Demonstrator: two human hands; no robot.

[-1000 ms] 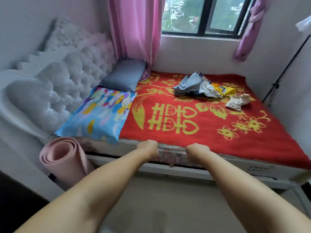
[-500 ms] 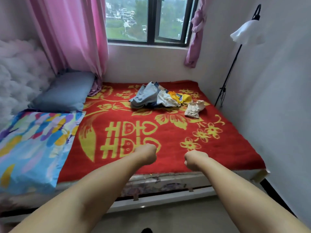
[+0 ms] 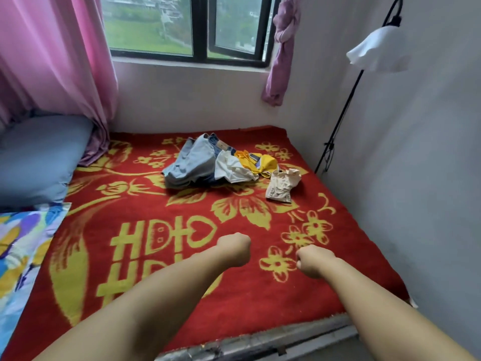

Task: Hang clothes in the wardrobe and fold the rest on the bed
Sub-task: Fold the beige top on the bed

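Bedroom conditions at inspection: a bed under a red blanket (image 3: 182, 295) with yellow floral and double-happiness print, set into a corner below a dark-framed window (image 3: 200, 27).

Fingers on both hands were curled under into fists and held nothing. The left hand (image 3: 233, 249) and right hand (image 3: 313, 261) hung just above the near half of the blanket, close together, knuckles forward, forearms extended from the foot-side edge of the bed. Neither hand touched any garment.

The clothes lay in one heap toward the far side of the bed, well apart from the hands. Light blue jeans (image 3: 191, 165) sat on the left of the heap, a white garment (image 3: 233, 169) against them, a yellow garment (image 3: 263, 161) behind it, and a crumpled cream printed piece (image 3: 282, 185) just beside the heap on the right.

Assessment: the jeans were judged the heaviest and stiffest item, best taken at the waistband with both hands. The white, yellow and cream pieces looked light, soft and limp; a pinch at the shoulders or a hem should lift them free, though they might drag a neighbour along. Nothing appeared fragile or slippery.

Beyond the heap: a grey-blue pillow (image 3: 36, 157) and a patterned pillow (image 3: 23, 246) at the left, pink curtain (image 3: 54, 56) over them, a knotted purple curtain (image 3: 282, 48) at the window's right, and a floor lamp (image 3: 377, 52) against the wall. No wardrobe was in view.
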